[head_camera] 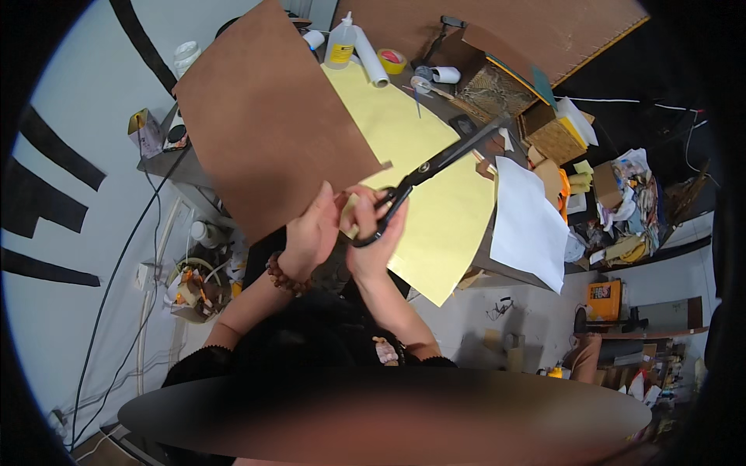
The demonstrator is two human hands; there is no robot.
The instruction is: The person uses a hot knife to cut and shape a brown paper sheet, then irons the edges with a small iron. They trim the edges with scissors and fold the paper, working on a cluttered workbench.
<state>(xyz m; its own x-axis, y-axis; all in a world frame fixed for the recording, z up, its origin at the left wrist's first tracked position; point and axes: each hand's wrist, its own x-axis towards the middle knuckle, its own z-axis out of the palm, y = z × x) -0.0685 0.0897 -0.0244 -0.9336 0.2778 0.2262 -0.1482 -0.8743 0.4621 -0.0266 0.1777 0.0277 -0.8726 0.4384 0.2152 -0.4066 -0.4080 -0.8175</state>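
Note:
Black-handled scissors [446, 158] are in my right hand [382, 244], my fingers through the handle loops and the dark blades pointing up and right, closed or nearly so. My left hand [312, 236], with a beaded bracelet [284, 276] at the wrist, is at the near right edge of a large brown leather-like sheet [262, 116]. Its fingertips meet the right hand's fingers, and whether they pinch anything is hidden. A small pale yellow piece [348, 214] shows between the hands. Pale yellow paper [431, 233] lies partly under the brown sheet.
White paper [527, 224] overhangs the table's right edge. Along the back stand a squeeze bottle [341, 43], a white roll [370, 58], yellow tape [391, 60] and a hammer [440, 38]. Scraps [632, 204] are heaped at right. A cluttered bin [195, 291] sits lower left.

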